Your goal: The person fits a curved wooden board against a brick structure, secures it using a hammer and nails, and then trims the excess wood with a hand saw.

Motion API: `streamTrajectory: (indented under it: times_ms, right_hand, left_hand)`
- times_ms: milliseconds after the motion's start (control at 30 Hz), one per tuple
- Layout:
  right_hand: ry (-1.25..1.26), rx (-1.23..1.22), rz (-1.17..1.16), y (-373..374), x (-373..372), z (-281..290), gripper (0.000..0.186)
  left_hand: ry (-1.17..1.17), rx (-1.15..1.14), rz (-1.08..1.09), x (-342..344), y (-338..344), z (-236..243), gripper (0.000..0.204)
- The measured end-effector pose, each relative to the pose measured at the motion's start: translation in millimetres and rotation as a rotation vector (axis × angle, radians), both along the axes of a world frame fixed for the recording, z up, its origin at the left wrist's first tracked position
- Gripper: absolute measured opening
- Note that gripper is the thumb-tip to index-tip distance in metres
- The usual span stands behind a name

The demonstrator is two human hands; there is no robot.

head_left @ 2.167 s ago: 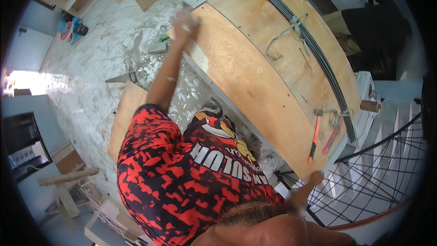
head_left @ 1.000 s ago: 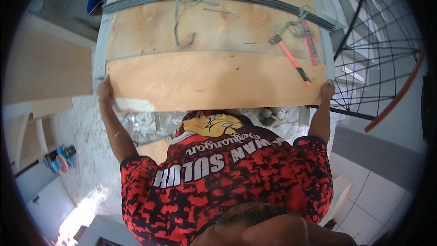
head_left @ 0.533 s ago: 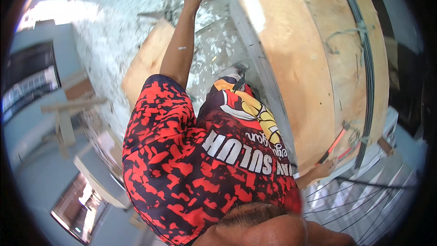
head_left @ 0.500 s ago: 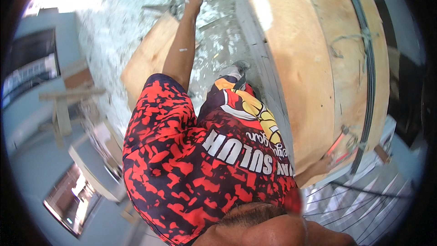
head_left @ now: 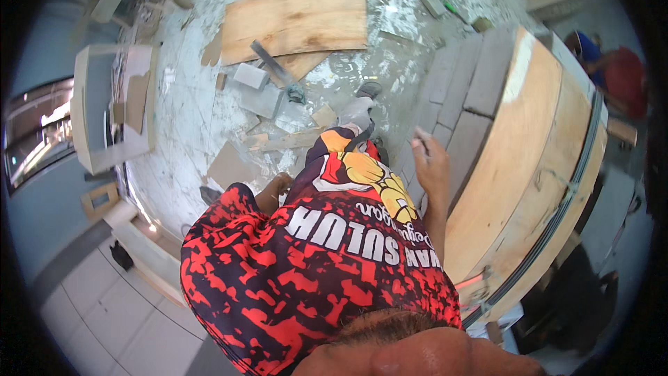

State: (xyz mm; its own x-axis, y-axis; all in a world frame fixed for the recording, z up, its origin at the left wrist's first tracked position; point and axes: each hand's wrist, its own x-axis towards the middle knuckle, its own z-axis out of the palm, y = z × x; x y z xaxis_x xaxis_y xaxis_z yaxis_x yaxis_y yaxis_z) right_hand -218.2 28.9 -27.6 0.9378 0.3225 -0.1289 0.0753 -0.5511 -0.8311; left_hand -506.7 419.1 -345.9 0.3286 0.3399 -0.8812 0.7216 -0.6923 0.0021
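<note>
My right hand (head_left: 433,161) is raised in front of the shirt, beside a stack of grey boards or blocks (head_left: 480,83). Its fingers are drawn together around something pale and small that I cannot make out. Close against my left side hangs my left hand (head_left: 273,191), mostly hidden by the sleeve and shirt, so its fingers do not show clearly. To the right stands a large curved plywood piece (head_left: 508,188) with dark strips (head_left: 557,202) running along it. An orange-handled tool (head_left: 470,281) rests at its near end, partly hidden.
On the dusty floor lie a plywood sheet (head_left: 296,17), a dark metal bar (head_left: 271,63), a white block (head_left: 251,76) and several wood offcuts. A pale open frame (head_left: 83,111) stands at left. Another person in red (head_left: 624,76) is at the far right.
My left hand has come back from far ahead to my side. My right hand has left the orange-handled tool and moved forward in front of me. The view has turned.
</note>
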Motion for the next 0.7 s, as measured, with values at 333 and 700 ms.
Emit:
streamTrajectory:
  times_ms: [333, 700]
  right_hand:
    - [0.300, -0.169, 0.204, -63.5, 12.4, -193.1, 0.036]
    - [0.312, -0.167, 0.041, -123.6, 97.7, -235.8, 0.030]
  left_hand:
    - [-0.867, 0.184, 0.006, 226.3, -61.2, 3.9, 0.037]
    - [-1.052, -0.595, 0.809, 250.2, -112.1, 125.1, 0.041]
